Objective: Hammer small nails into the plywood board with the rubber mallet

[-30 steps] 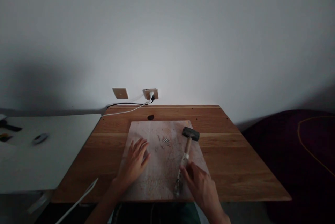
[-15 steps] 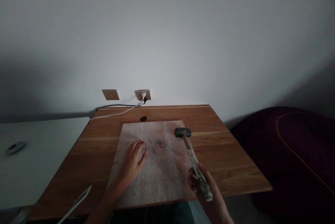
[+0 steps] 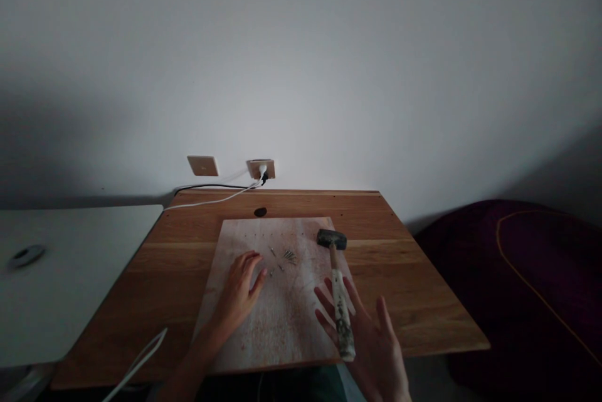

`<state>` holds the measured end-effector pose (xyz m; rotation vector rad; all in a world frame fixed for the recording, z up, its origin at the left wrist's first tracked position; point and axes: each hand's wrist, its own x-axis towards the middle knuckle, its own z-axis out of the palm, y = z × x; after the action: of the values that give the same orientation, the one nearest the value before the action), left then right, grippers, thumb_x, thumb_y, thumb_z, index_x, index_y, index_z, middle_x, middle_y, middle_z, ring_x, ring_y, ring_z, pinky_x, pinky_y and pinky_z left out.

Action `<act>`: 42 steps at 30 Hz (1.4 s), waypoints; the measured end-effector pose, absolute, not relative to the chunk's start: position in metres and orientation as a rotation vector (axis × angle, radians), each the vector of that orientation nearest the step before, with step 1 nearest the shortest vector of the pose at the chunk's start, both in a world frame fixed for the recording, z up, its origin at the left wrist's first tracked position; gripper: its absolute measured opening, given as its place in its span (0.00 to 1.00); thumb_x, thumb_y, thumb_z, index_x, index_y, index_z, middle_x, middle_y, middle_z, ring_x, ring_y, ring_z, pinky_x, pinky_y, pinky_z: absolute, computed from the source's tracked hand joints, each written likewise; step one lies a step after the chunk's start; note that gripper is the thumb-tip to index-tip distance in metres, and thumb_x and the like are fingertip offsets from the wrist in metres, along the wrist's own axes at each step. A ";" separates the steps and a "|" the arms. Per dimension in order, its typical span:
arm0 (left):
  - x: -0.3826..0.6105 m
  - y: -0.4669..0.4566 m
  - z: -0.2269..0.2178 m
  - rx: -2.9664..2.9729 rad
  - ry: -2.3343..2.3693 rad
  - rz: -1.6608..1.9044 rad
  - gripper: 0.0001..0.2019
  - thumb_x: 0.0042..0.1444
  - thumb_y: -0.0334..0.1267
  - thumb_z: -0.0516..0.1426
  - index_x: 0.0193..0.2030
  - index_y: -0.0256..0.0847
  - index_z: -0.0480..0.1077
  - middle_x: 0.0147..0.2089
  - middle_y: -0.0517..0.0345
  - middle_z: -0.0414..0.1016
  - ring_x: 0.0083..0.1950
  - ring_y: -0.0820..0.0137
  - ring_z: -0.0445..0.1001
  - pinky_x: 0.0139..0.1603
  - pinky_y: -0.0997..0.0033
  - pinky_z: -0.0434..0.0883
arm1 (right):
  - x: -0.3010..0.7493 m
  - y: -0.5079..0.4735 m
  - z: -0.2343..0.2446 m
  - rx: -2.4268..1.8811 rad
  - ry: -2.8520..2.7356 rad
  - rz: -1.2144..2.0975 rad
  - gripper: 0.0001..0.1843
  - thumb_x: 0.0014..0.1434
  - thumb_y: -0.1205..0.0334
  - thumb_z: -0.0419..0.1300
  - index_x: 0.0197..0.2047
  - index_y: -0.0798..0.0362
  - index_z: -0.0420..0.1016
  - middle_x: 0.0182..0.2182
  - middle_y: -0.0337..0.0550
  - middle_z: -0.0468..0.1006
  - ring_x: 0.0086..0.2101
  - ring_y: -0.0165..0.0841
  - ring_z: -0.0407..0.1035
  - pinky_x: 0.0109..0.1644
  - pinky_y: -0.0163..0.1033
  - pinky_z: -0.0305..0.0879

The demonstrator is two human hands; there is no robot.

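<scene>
Pale grey wall (image 3: 301,76) fills the far side of the room, with a socket (image 3: 261,169) and its plugged-in cables just above a wooden table (image 3: 414,289). On the left is a white surface (image 3: 84,289); on the right, a dark purple rounded form (image 3: 531,289). A whitish board (image 3: 268,327) lies on the table, its near edge towards the person.

Half a second ago the right hand (image 3: 369,339) had its fingers curled round the handle of the hammer (image 3: 342,311); now the hand has opened, palm up, fingers spread on the left of the handle and thumb apart on the right. The handle lies across this opened hand without being gripped, and points more directly towards the near side than it did. The hammer's dark head is at the far right part of the board, much where it was; whether it touches the board is unclear.

The left hand (image 3: 241,286) has hardly changed: it is over the left of the board, fingers loosely bent, thumb well apart from them, nothing grasped. One small fastener (image 3: 271,274) is just beside the thumb tip. Farther right lies a fanned cluster of fasteners (image 3: 290,256).
</scene>
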<state>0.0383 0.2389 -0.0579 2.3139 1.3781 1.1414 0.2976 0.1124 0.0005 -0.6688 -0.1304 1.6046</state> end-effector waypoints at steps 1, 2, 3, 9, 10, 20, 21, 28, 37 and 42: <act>0.038 0.239 -0.058 2.312 1.377 1.150 0.11 0.70 0.41 0.52 0.55 0.46 0.69 0.56 0.50 0.74 0.59 0.59 0.74 0.61 0.51 0.73 | 0.296 0.114 0.002 -0.632 -0.094 1.610 0.40 0.60 0.27 0.56 0.64 0.45 0.72 0.68 0.50 0.66 0.66 0.53 0.61 0.66 0.67 0.57; 0.038 0.239 -0.058 2.309 1.378 1.154 0.11 0.70 0.41 0.52 0.55 0.46 0.69 0.56 0.50 0.74 0.59 0.59 0.74 0.60 0.51 0.74 | 0.295 0.115 0.004 -0.609 -0.069 1.608 0.40 0.60 0.27 0.56 0.64 0.45 0.72 0.69 0.49 0.66 0.67 0.54 0.59 0.66 0.68 0.57; 0.039 0.239 -0.059 2.305 1.380 1.157 0.11 0.69 0.41 0.52 0.56 0.46 0.69 0.56 0.50 0.74 0.58 0.59 0.74 0.60 0.51 0.74 | 0.294 0.116 0.004 -0.595 -0.049 1.603 0.40 0.60 0.27 0.56 0.64 0.45 0.72 0.69 0.49 0.65 0.67 0.54 0.58 0.66 0.68 0.57; 0.039 0.235 -0.061 2.297 1.411 1.129 0.11 0.70 0.41 0.53 0.56 0.46 0.69 0.57 0.49 0.73 0.60 0.59 0.73 0.61 0.52 0.73 | 0.285 0.128 0.006 -0.538 -0.025 1.589 0.41 0.61 0.27 0.54 0.66 0.48 0.70 0.69 0.50 0.64 0.69 0.50 0.56 0.67 0.62 0.61; 0.039 0.235 -0.061 2.300 1.411 1.121 0.12 0.70 0.41 0.53 0.56 0.46 0.69 0.58 0.49 0.73 0.61 0.59 0.73 0.61 0.52 0.73 | 0.283 0.131 0.006 -0.531 -0.037 1.592 0.42 0.61 0.27 0.54 0.66 0.49 0.69 0.69 0.52 0.65 0.69 0.49 0.56 0.66 0.61 0.61; 0.038 0.235 -0.062 2.364 1.412 1.115 0.11 0.71 0.42 0.51 0.56 0.46 0.68 0.56 0.49 0.74 0.59 0.60 0.74 0.59 0.51 0.76 | 0.274 0.174 0.002 -0.392 -0.083 1.520 0.36 0.62 0.33 0.58 0.67 0.43 0.68 0.65 0.52 0.70 0.64 0.46 0.65 0.61 0.61 0.69; 0.038 0.235 -0.062 2.375 1.425 1.100 0.11 0.71 0.42 0.51 0.56 0.45 0.68 0.56 0.49 0.74 0.59 0.60 0.74 0.59 0.52 0.76 | 0.275 0.175 0.000 -0.377 -0.086 1.534 0.35 0.62 0.35 0.59 0.67 0.42 0.67 0.65 0.51 0.71 0.62 0.45 0.68 0.59 0.59 0.71; 0.038 0.232 -0.066 2.712 1.525 0.819 0.23 0.70 0.45 0.52 0.69 0.45 0.62 0.74 0.48 0.60 0.75 0.51 0.57 0.75 0.37 0.54 | 0.261 0.176 -0.011 -0.449 -0.037 1.558 0.20 0.62 0.53 0.65 0.56 0.45 0.75 0.51 0.44 0.81 0.26 0.22 0.71 0.22 0.25 0.67; 0.037 0.237 -0.073 2.818 1.502 0.614 0.34 0.69 0.55 0.51 0.78 0.55 0.45 0.79 0.53 0.47 0.78 0.49 0.51 0.73 0.30 0.51 | 0.251 0.196 -0.036 -0.553 -0.017 1.523 0.20 0.54 0.59 0.73 0.48 0.50 0.77 0.30 0.33 0.77 0.18 0.19 0.60 0.15 0.22 0.55; 0.035 0.241 -0.086 2.890 1.543 0.689 0.37 0.70 0.55 0.50 0.79 0.48 0.40 0.78 0.50 0.52 0.77 0.51 0.53 0.75 0.33 0.46 | 0.270 0.194 -0.048 -0.431 -0.119 1.629 0.20 0.52 0.53 0.74 0.47 0.50 0.81 0.36 0.40 0.80 0.39 0.32 0.77 0.41 0.36 0.77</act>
<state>0.0350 0.2412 -0.0856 2.8903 1.5430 0.6885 0.2697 0.1937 -0.0485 -0.4309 -0.1188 1.6293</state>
